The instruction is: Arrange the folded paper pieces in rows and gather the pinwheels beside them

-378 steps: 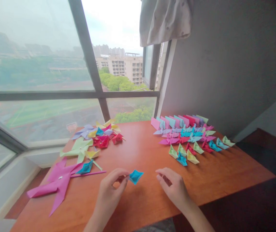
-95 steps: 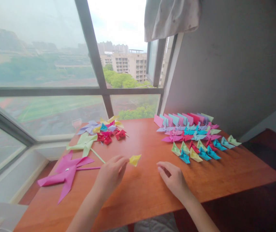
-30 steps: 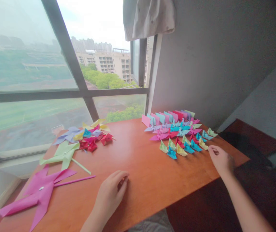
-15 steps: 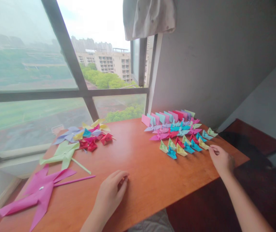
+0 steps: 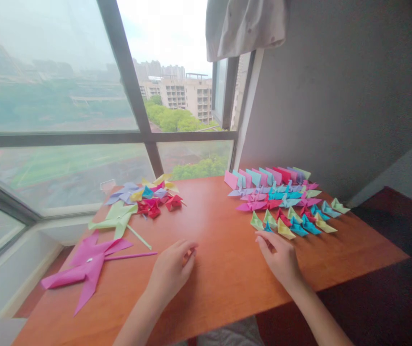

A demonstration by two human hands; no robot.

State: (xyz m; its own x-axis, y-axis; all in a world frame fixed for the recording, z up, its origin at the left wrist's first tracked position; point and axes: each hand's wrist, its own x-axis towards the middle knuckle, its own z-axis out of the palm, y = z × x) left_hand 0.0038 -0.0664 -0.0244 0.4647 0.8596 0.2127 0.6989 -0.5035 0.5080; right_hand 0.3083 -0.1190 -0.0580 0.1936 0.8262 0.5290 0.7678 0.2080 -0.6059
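Note:
My left hand (image 5: pixel 173 266) rests over the table's middle, loosely curled, with a gap between thumb and fingers and nothing visible in it. To its left lies a magenta paper pinwheel (image 5: pixel 92 262) with its stick. My right hand (image 5: pixel 278 257) is at the front row of folded paper boats, thumb and finger slightly apart. Its fingertips are by a blue paper boat (image 5: pixel 268 227), whose lower part the hand hides; touching or not, I cannot tell. Beside that stand a yellow boat (image 5: pixel 285 230) and a green boat (image 5: pixel 256 221).
On the brown table (image 5: pixel 220 283), a green pinwheel (image 5: pixel 115 218), a lilac pinwheel (image 5: pixel 126 193) and red folded shapes (image 5: pixel 153 209) lie at left. Paper cranes (image 5: pixel 252 205) and upright folded papers (image 5: pixel 259 178) stand in rows behind the boats. A window (image 5: pixel 61 182) borders the table.
My right hand has moved left along the front row, from the yellow boat at the right end to the blue boat near the left end. The view has turned slightly left.

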